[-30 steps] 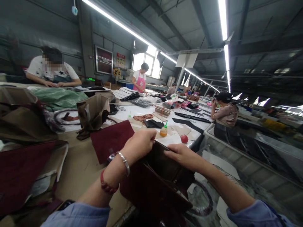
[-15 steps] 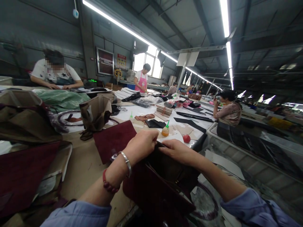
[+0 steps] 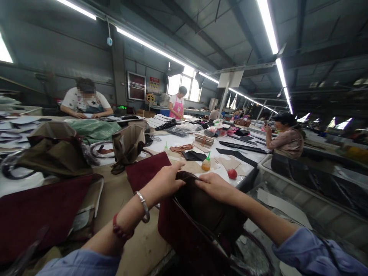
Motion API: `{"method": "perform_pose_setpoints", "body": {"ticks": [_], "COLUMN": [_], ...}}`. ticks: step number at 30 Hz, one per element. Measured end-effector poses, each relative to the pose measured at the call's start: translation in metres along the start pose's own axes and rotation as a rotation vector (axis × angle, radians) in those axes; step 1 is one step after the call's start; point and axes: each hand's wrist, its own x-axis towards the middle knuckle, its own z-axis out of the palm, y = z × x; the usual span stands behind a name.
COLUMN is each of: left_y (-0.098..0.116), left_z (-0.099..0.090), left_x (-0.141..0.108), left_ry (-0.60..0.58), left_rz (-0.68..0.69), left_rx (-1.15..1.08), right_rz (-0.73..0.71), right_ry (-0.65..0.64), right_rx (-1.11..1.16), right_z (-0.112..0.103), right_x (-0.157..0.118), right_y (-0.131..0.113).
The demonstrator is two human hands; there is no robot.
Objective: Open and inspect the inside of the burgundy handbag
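A dark red bag [image 3: 186, 237] with a dark olive lining stands open at the table's front edge, tilted. My right hand [image 3: 215, 186] pinches the far rim of its lining between thumb and fingers. At the rim's left end is my left hand [image 3: 168, 178], its fingers apart and its thumb near the cloth; it grips nothing visible. A dark red flap [image 3: 143, 168] lies behind my left wrist. The bag's lower part is in shadow.
On the table stand a glue bottle [image 3: 206, 164], a red ball-like object [image 3: 232, 174] and another olive bag [image 3: 128, 143]. More dark red pieces [image 3: 48, 211] lie left. A white bin [image 3: 299, 191] is at the right. Several people work beyond.
My left hand has moved left, and its closed fingers have opened. The bag's mouth looks wider. My right hand still holds the rim. The view has shifted, moving the surroundings rightward.
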Motion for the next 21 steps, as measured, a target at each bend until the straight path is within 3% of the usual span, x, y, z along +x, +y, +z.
{"method": "perform_pose_setpoints", "body": {"ticks": [11, 21], "left_y": [-0.021, -0.016], "left_z": [0.001, 0.0], "left_x": [0.014, 0.019], "left_ry": [-0.027, -0.015], "left_rz": [0.041, 0.014], "left_rx": [-0.237, -0.127], "right_rz": [-0.067, -0.107], "right_ry": [0.016, -0.039], "right_rx": [-0.098, -0.081], "right_z": [0.004, 0.001], "right_x": [0.0, 0.012], "right_y": [-0.007, -0.008]}}
